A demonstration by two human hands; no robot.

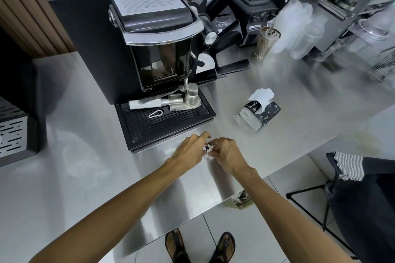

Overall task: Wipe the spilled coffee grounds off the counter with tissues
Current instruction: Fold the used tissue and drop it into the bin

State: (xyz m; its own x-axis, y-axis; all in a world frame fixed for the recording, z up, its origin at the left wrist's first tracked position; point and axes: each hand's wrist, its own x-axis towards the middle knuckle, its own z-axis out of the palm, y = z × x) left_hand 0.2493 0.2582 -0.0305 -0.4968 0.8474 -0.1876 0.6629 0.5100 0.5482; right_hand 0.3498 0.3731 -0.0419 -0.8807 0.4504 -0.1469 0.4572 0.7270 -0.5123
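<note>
A small crumpled white tissue (208, 151) with dark coffee grounds in its folds sits between my two hands on the steel counter (89, 156), just in front of the grinder's drip tray. My left hand (192, 147) pinches it from the left with curled fingers. From the right, my right hand (226, 152) pinches the same tissue. Most of the tissue is hidden by my fingers. A dark tissue pack (259, 111) with a white sheet sticking out stands to the right on the counter.
A black coffee grinder (136, 38) with a perforated drip tray (164, 119) stands behind my hands. A blender, a stack of paper cups (266, 41) and plastic containers fill the back right. A black bin (363, 209) with a striped cloth stands beyond the counter's right edge.
</note>
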